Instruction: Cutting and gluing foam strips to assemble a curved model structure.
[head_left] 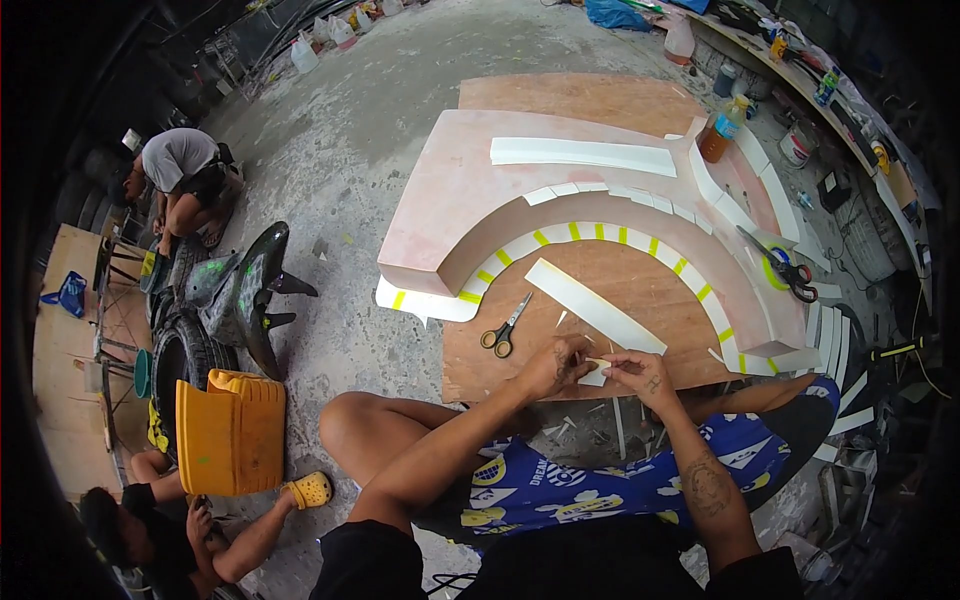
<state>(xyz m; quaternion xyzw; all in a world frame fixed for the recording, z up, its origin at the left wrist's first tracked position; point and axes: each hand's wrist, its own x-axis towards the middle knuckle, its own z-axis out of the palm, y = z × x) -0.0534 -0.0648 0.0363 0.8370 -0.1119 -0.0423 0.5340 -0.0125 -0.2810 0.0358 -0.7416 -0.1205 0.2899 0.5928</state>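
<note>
My left hand (553, 370) and my right hand (643, 376) meet above the plywood's near edge. Both are closed in a pinch on a small white strip piece (597, 374) with a yellowish edge. Beyond them lies a long white strip (590, 303) on the plywood board (480, 370). Scissors (507, 325) with dark and yellow handles rest left of that strip. A large pinkish arch-shaped form (440, 190) stands on the board. White pieces line its curved inner edge, with yellow tape (574, 232) across the lower row at intervals.
Black scissors (790, 272) and a yellow tape roll (776, 270) lie on the form's right arm. A bottle of brown liquid (724, 130) stands at its back right. Cut white strips (832, 350) lie at right. Two people work at left, near an orange crate (230, 435) and tires.
</note>
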